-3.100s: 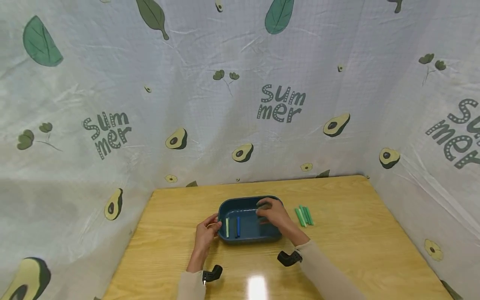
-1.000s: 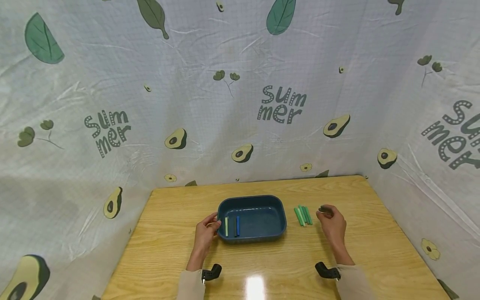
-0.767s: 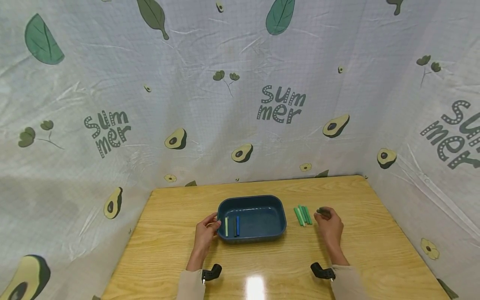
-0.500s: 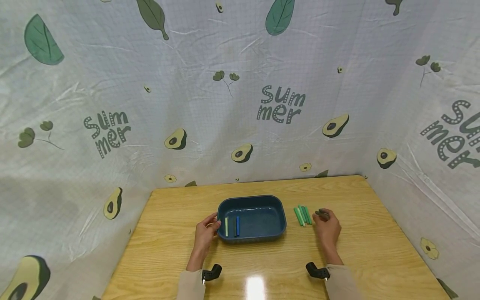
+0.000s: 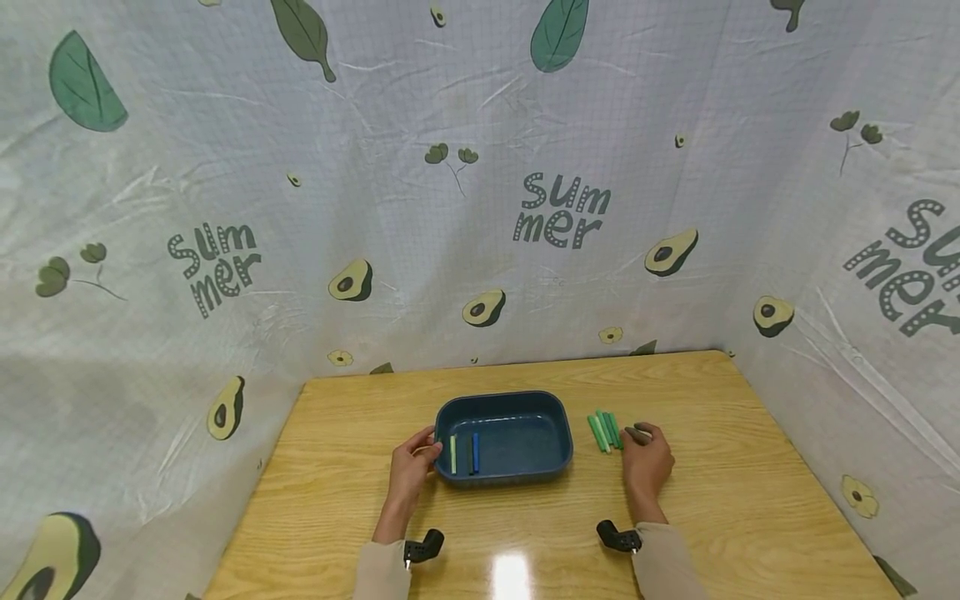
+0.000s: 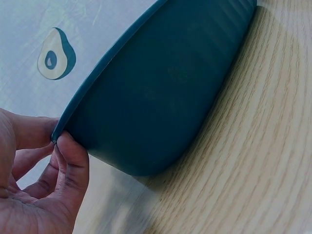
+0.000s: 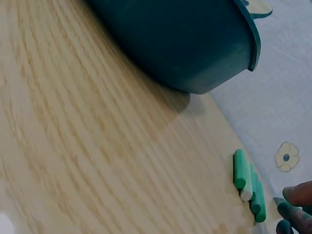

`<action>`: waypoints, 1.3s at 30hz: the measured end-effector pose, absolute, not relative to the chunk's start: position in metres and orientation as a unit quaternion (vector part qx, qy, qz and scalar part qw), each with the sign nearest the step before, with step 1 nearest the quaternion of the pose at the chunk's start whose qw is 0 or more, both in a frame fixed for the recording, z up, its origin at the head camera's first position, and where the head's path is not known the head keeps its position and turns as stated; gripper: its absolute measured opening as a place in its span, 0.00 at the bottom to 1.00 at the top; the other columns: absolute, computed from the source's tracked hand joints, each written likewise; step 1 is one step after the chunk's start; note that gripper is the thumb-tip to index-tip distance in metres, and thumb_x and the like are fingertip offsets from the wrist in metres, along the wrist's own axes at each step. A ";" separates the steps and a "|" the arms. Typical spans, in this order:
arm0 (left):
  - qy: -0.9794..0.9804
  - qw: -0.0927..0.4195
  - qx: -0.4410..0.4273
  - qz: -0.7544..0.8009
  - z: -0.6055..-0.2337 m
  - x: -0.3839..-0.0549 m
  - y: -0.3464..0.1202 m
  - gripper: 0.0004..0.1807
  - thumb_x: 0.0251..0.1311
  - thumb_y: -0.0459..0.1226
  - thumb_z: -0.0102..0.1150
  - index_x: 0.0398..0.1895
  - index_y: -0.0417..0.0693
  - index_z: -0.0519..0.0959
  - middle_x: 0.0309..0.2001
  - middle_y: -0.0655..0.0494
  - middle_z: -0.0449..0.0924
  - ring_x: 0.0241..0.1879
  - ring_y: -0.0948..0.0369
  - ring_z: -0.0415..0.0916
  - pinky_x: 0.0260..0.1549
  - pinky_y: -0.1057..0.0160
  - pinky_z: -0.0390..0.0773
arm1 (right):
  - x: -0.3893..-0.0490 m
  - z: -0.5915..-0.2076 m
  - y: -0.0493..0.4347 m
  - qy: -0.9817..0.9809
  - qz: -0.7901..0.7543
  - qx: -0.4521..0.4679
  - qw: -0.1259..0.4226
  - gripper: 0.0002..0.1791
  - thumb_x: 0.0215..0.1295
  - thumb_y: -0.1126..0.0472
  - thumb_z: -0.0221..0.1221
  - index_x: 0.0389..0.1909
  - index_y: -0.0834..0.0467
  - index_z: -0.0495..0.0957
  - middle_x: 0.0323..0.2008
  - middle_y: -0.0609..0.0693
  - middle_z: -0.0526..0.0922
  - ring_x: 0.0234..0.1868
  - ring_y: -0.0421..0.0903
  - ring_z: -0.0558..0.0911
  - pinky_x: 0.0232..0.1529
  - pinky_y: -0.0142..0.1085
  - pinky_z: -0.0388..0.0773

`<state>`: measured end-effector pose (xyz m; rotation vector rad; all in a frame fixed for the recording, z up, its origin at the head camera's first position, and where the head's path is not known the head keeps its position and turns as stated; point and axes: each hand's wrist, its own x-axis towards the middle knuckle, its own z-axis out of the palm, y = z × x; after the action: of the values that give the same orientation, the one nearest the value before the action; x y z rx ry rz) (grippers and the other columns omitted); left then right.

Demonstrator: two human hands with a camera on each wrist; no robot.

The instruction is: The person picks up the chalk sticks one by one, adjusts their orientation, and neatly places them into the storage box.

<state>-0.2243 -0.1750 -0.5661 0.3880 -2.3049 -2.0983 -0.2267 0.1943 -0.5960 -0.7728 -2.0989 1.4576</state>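
Note:
A dark blue rectangular tray (image 5: 525, 477) rests on the wooden table; one pale green chalk stick (image 5: 453, 454), a dark one (image 5: 471, 455) and a blue one (image 5: 476, 452) lie at its left end. My left hand (image 5: 411, 468) pinches the tray's left rim between thumb and fingers, also plain in the left wrist view. Right of the tray, several green chalk sticks (image 7: 240, 169) lie side by side. Just to their right, my right hand (image 5: 647, 460) has curled fingers with dark-stained tips. A small greyish stick end (image 7: 277, 200) shows between them; most of it is hidden.
A printed cloth (image 5: 405, 208) with avocados and lettering hangs behind the table (image 5: 360, 417) and along its sides. Black wrist cameras sit on both arms.
My right hand has left the tray and moved to the right of the green chalk sticks, then edged back left and nearer to them. The left hand and the tray have stayed put.

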 end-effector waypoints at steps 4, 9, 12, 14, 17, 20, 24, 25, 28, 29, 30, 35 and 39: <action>-0.733 0.002 0.124 -0.669 -0.566 -0.224 -0.175 0.21 0.64 0.29 0.58 0.62 0.39 0.76 0.45 0.47 0.74 0.37 0.63 0.76 0.31 0.68 0.78 | -0.226 -0.596 0.194 -0.767 0.522 -0.291 0.233 0.18 0.60 0.61 0.65 0.50 0.63 0.79 0.42 0.64 0.86 0.47 0.62 0.83 0.52 0.53 0.72; -0.729 0.006 0.121 -0.673 -0.567 -0.225 -0.175 0.22 0.64 0.30 0.58 0.62 0.39 0.76 0.44 0.48 0.74 0.36 0.65 0.75 0.30 0.68 0.77 | -0.225 -0.597 0.193 -0.776 0.511 -0.286 0.234 0.17 0.61 0.61 0.64 0.50 0.64 0.79 0.42 0.65 0.86 0.44 0.63 0.84 0.50 0.55 0.73; -0.729 0.008 0.118 -0.674 -0.568 -0.225 -0.175 0.22 0.64 0.30 0.59 0.62 0.38 0.75 0.44 0.48 0.74 0.35 0.66 0.75 0.30 0.68 0.77 | -0.225 -0.599 0.191 -0.784 0.502 -0.283 0.231 0.17 0.62 0.61 0.63 0.50 0.64 0.79 0.42 0.65 0.86 0.43 0.63 0.84 0.48 0.55 0.74; -0.730 0.008 0.116 -0.674 -0.568 -0.224 -0.175 0.22 0.64 0.30 0.59 0.62 0.38 0.75 0.44 0.48 0.74 0.35 0.66 0.75 0.30 0.68 0.77 | -0.226 -0.601 0.189 -0.788 0.497 -0.281 0.230 0.17 0.62 0.62 0.63 0.49 0.65 0.79 0.42 0.65 0.86 0.43 0.64 0.84 0.48 0.55 0.74; -0.730 0.007 0.117 -0.674 -0.567 -0.223 -0.175 0.22 0.64 0.30 0.59 0.62 0.38 0.75 0.44 0.48 0.74 0.35 0.66 0.75 0.30 0.69 0.77 | -0.226 -0.603 0.188 -0.794 0.491 -0.276 0.229 0.16 0.62 0.62 0.63 0.49 0.65 0.79 0.42 0.65 0.86 0.43 0.64 0.84 0.47 0.56 0.74; -0.730 0.004 0.120 -0.673 -0.566 -0.222 -0.175 0.22 0.65 0.30 0.58 0.62 0.39 0.75 0.45 0.47 0.74 0.37 0.64 0.75 0.30 0.68 0.77 | -0.228 -0.605 0.187 -0.798 0.484 -0.274 0.232 0.16 0.62 0.62 0.63 0.48 0.65 0.79 0.42 0.66 0.86 0.43 0.64 0.84 0.46 0.57 0.74; -0.730 0.002 0.122 -0.672 -0.566 -0.222 -0.175 0.22 0.65 0.30 0.58 0.62 0.40 0.75 0.46 0.46 0.74 0.38 0.62 0.76 0.31 0.69 0.77 | -0.229 -0.606 0.185 -0.801 0.476 -0.278 0.233 0.15 0.62 0.63 0.62 0.48 0.64 0.79 0.42 0.66 0.86 0.42 0.64 0.84 0.44 0.56 0.75; -0.730 0.003 0.120 -0.672 -0.566 -0.222 -0.175 0.22 0.65 0.30 0.58 0.62 0.39 0.75 0.46 0.46 0.74 0.38 0.62 0.76 0.31 0.69 0.77 | -0.230 -0.606 0.184 -0.802 0.474 -0.279 0.232 0.15 0.62 0.63 0.62 0.48 0.64 0.79 0.41 0.65 0.86 0.41 0.64 0.84 0.44 0.56 0.75; -0.729 0.006 0.119 -0.674 -0.566 -0.223 -0.175 0.22 0.64 0.30 0.58 0.62 0.39 0.75 0.45 0.47 0.74 0.37 0.64 0.76 0.30 0.69 0.77 | -0.231 -0.606 0.182 -0.805 0.470 -0.280 0.230 0.14 0.62 0.63 0.62 0.46 0.64 0.80 0.41 0.65 0.86 0.41 0.63 0.83 0.43 0.55 0.75; -0.729 0.007 0.119 -0.674 -0.566 -0.223 -0.175 0.22 0.64 0.30 0.58 0.62 0.38 0.75 0.45 0.47 0.74 0.36 0.64 0.76 0.30 0.69 0.78 | -0.230 -0.605 0.181 -0.806 0.469 -0.279 0.229 0.13 0.62 0.63 0.62 0.46 0.64 0.80 0.40 0.65 0.86 0.41 0.64 0.83 0.43 0.55 0.74; -0.729 0.006 0.119 -0.674 -0.566 -0.223 -0.175 0.22 0.64 0.30 0.58 0.62 0.38 0.75 0.45 0.47 0.74 0.36 0.64 0.75 0.30 0.69 0.78 | -0.230 -0.604 0.181 -0.806 0.469 -0.278 0.229 0.13 0.62 0.63 0.62 0.46 0.65 0.80 0.40 0.65 0.86 0.41 0.64 0.83 0.43 0.55 0.74; -0.728 0.004 0.124 -0.674 -0.566 -0.223 -0.175 0.22 0.65 0.30 0.58 0.62 0.39 0.75 0.45 0.47 0.73 0.37 0.64 0.75 0.30 0.69 0.77 | -0.230 -0.604 0.179 -0.807 0.468 -0.275 0.234 0.13 0.62 0.64 0.60 0.45 0.65 0.80 0.40 0.66 0.85 0.41 0.64 0.82 0.43 0.55 0.73; -0.726 0.004 0.126 -0.676 -0.566 -0.223 -0.174 0.22 0.64 0.29 0.58 0.62 0.39 0.75 0.45 0.48 0.73 0.36 0.64 0.75 0.30 0.69 0.77 | -0.230 -0.604 0.178 -0.805 0.470 -0.277 0.235 0.13 0.61 0.64 0.60 0.46 0.65 0.80 0.41 0.66 0.85 0.41 0.64 0.83 0.44 0.55 0.73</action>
<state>-0.2228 -0.1741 -0.5659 0.3934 -2.2757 -2.1182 -0.2301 0.1780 -0.6043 -0.7612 -2.2083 1.2894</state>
